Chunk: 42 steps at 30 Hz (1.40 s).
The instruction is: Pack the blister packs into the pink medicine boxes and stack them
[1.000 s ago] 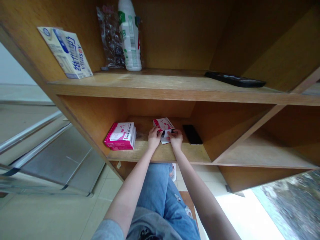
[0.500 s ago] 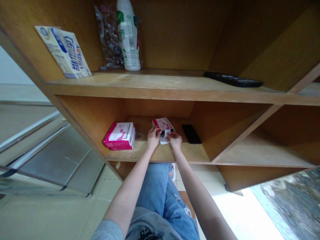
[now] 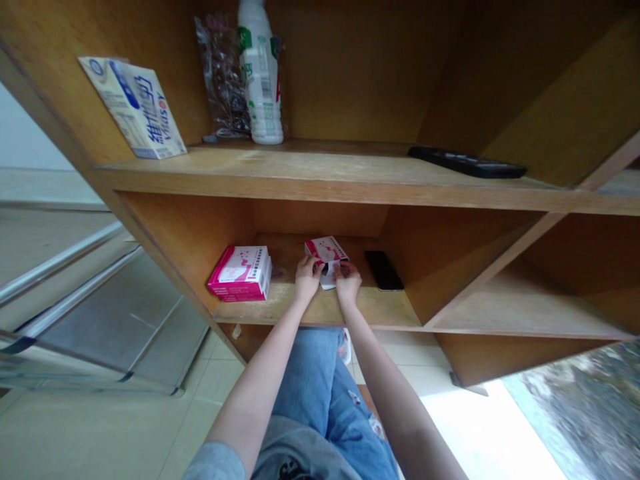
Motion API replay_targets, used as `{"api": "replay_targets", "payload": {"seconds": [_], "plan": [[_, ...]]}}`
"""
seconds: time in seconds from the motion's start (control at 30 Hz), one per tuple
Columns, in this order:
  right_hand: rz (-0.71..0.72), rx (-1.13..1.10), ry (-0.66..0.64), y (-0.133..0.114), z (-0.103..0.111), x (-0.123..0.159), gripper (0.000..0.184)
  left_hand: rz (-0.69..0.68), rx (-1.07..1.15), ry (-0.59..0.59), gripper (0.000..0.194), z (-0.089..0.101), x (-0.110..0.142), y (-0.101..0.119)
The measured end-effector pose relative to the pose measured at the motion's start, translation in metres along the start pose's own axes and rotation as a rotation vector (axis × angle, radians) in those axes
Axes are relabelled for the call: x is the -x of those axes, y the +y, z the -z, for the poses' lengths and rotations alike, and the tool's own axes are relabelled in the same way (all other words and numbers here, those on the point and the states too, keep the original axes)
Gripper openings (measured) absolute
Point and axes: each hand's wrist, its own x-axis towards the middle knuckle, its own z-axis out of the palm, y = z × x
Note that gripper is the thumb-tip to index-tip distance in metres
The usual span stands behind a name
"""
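Both my hands reach into the lower wooden shelf [image 3: 320, 308]. My left hand [image 3: 307, 279] grips the near left end of a small pink and white box [image 3: 327, 251] that lies there with its front flap open. The fingers of my right hand [image 3: 347, 281] are curled on the box's white flap at its near right corner. A second, larger pink box [image 3: 241, 273] lies shut on the same shelf to the left, apart from my hands. A black phone [image 3: 383, 269] lies flat just right of my right hand.
The upper shelf [image 3: 325, 175] carries a leaning blue and white carton [image 3: 135, 109], a clear plastic bag [image 3: 221, 80], a white bottle [image 3: 260, 73] and a black remote control [image 3: 467, 163]. A slanted wooden divider [image 3: 480, 273] closes the compartment on the right. My jeans-clad legs are below, over a tiled floor.
My right hand has shifted slightly left along the box's flap. The left hand and the box stay in place.
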Motion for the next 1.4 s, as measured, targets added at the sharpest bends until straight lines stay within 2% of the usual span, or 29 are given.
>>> {"api": "replay_targets", "payload": {"seconds": [0.27,0.37,0.5,0.73,0.8,0.87,0.93,1.0,1.07,1.17,1.3,1.4], "plan": [[0.076,0.092,0.061,-0.006,-0.002,0.002,0.032,-0.005,0.009,0.011,0.005,0.000,0.000,0.001],[0.108,0.136,0.043,-0.008,-0.001,0.004,0.033,-0.010,0.014,0.029,0.008,0.001,0.000,0.003],[0.135,0.141,0.047,-0.011,0.001,0.002,0.025,-0.023,-0.004,0.036,0.016,0.002,0.001,0.006],[0.164,0.359,0.024,-0.025,0.004,0.001,0.020,-0.007,0.015,0.027,0.017,0.004,0.000,0.009],[0.171,0.469,0.057,-0.029,0.007,0.001,0.025,0.037,0.088,0.017,0.015,0.004,-0.001,0.008],[0.164,0.617,0.103,-0.030,0.010,-0.002,0.040,0.100,0.196,-0.012,0.020,0.004,-0.002,0.004],[0.130,0.693,0.082,-0.026,0.014,-0.008,0.056,0.156,0.303,-0.042,0.029,0.002,-0.003,0.001],[0.083,0.668,-0.027,-0.020,0.017,-0.014,0.059,0.187,0.366,-0.055,0.034,0.000,-0.003,-0.003],[0.069,0.588,-0.133,-0.013,0.020,-0.019,0.052,0.196,0.385,-0.059,0.033,-0.003,-0.003,-0.005],[0.077,0.413,-0.170,-0.004,0.026,-0.022,0.044,0.173,0.358,-0.057,0.028,-0.004,-0.003,-0.007],[0.052,0.091,-0.260,0.003,0.035,-0.020,0.033,0.134,0.239,0.010,0.024,-0.001,-0.005,-0.008],[0.066,0.005,-0.337,0.009,0.041,-0.018,0.030,0.126,0.193,0.032,0.021,0.001,-0.006,-0.009]]}}
